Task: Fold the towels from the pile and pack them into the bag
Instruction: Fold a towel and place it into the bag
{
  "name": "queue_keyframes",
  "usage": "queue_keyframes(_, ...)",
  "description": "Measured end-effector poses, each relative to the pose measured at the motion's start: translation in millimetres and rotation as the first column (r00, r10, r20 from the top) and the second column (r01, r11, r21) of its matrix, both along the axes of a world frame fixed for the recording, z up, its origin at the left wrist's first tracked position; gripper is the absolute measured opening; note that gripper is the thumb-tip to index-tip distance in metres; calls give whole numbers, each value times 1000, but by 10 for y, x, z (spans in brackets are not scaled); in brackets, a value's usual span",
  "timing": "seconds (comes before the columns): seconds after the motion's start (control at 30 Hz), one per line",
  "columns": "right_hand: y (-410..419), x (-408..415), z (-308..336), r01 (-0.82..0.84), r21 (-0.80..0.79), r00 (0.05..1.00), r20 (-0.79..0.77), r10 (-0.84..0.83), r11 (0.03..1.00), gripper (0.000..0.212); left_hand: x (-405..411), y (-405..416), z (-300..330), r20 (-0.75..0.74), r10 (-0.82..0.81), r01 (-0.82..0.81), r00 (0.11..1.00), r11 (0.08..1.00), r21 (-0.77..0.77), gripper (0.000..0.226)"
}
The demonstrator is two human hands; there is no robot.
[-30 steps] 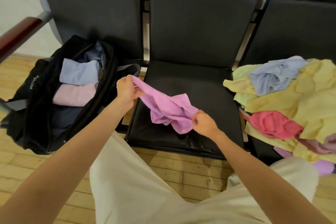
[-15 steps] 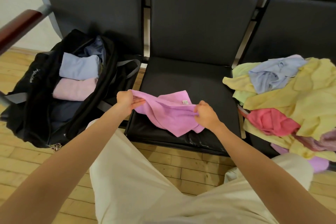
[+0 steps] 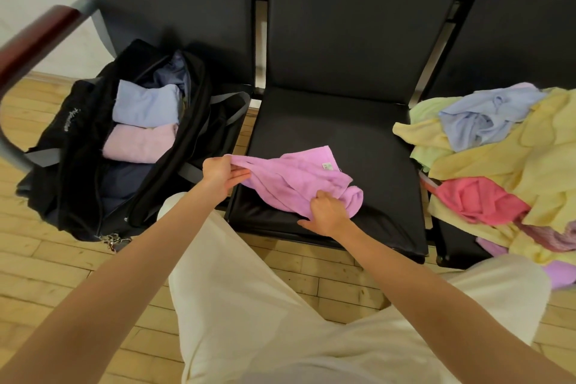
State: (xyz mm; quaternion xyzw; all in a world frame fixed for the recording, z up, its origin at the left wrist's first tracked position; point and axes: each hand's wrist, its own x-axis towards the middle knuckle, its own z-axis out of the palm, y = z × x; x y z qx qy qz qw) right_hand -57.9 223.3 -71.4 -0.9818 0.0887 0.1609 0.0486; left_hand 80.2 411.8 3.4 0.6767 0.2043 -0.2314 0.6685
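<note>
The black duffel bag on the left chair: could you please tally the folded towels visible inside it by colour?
Folded light blue towel: 1
Folded pale pink towel: 1
Total visible in the black duffel bag: 2

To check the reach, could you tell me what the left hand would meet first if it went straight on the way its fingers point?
The left hand points right, into the purple towel it already pinches; that comes first, over the black seat.
</note>
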Motion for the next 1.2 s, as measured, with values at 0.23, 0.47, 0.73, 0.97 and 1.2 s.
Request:
queue_keyframes(0.23, -156, -14, 120, 70, 40, 998, 2, -71, 997, 20, 76, 237, -55, 135, -25, -6, 991, 974, 228, 28)
queue_keyframes(0.47, -764, -258, 434, 250, 93, 930, 254, -266, 964, 20, 50, 342, -53, 201, -481, 188, 853, 644, 741, 16)
queue_keyframes(0.73, -1051, -334, 653, 270, 213, 847, 411, -337, 939, 20, 101, 39, 183, 441, -212, -85, 872, 822, 564, 16)
queue_keyframes(0.97, -1192, -315, 1039, 201, 307, 693, 626, -356, 930, 20, 237, -335, 764, 243, 233, -187, 941, 962, -199, 21)
queue_keyframes(1.2, -1283, -274, 1427, 124, 423, 533, 735, -420, 898, 17, 485, -464, 1299, 510, 168, -193, 843, 981, -4, 25)
